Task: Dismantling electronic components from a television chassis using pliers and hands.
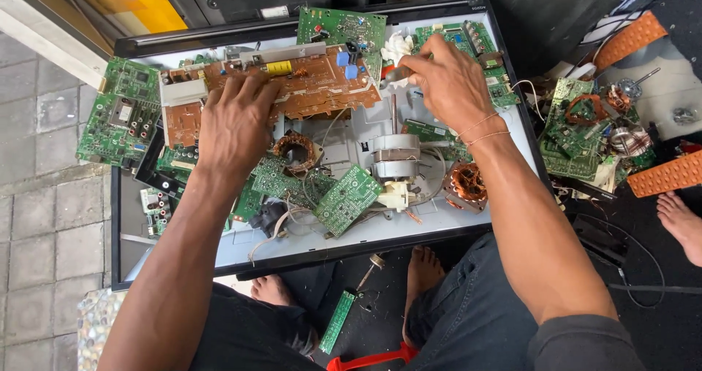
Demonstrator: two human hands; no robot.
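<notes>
On the pale back panel of a flat screen [468,217] laid face down as a work tray, a long brown circuit board [292,86] lay across the upper middle, among green boards and copper windings. The person's left hand [234,126] pressed flat on its lower edge, fingers spread and curled slightly over the board, pinning rather than gripping it. The right hand [450,86] was closed around a slim tool [395,73], only its metal end showing, aimed at the board's right end. The board looked stiff and light but brittle, its upper face studded with a yellow block, blue capacitors and a metal strip; it would likely be best held by its bare edges. A small grey motor [395,155] with an upright shaft stood just below.
</notes>
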